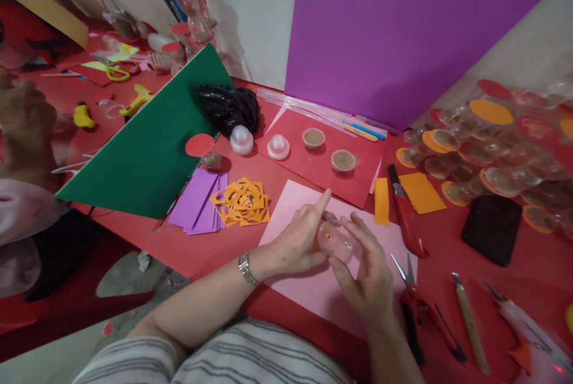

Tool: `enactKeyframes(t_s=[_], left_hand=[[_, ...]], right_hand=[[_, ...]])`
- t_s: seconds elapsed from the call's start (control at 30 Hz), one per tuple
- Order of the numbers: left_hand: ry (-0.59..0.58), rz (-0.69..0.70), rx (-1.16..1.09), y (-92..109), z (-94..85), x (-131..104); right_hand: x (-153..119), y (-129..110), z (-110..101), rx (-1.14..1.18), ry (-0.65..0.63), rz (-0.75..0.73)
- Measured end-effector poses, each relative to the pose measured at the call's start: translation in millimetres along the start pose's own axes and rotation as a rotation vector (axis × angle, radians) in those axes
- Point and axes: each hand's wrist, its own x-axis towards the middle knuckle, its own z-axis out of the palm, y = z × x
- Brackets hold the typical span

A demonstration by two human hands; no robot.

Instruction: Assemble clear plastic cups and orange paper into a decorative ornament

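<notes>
Over a pink sheet (290, 276), my left hand (302, 237) presses against one side of a clear plastic piece (335, 240) with rounded ends, its index finger stretched forward. Thumb and fingers of my right hand (367, 264) hold the same piece from the other side. A small orange patch shows beside it, near the left palm. Beyond the hands, two small cups of brownish material (344, 160) and a clear dome (278, 147) rest on a red sheet (313, 166).
Open red scissors (416, 303), a wooden-handled tool (471, 324), a glue gun (532, 330) and a red cutter (408, 217) lie right. Stacked clear pieces (496, 151) stand back right. A green board (152, 145) stands left, with another person's arm (27, 127) beyond.
</notes>
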Motion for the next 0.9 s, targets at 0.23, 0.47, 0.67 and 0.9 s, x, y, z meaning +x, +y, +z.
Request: enactKeyframes(t_s=[0.23,0.47,0.67,0.9], left_hand=[[-0.016,0.024,0.063,-1.0,1.8,1.9],[0.01,0.02,0.031,-4.3,5.4,0.8],[0.052,-0.005,-0.007,-2.6,5.8,0.5],[0.0,0.014,0.001,-1.1,4.3,0.1]], right_hand=[[4.2,-0.1,0.9,-0.079,-0.011,-0.009],[6.0,1.6,3.8,-0.115,-0.011,-0.017],[4.0,-0.9,4.5,-0.09,0.008,-0.018],[3.9,-0.2,1.0,-0.061,0.03,-0.035]])
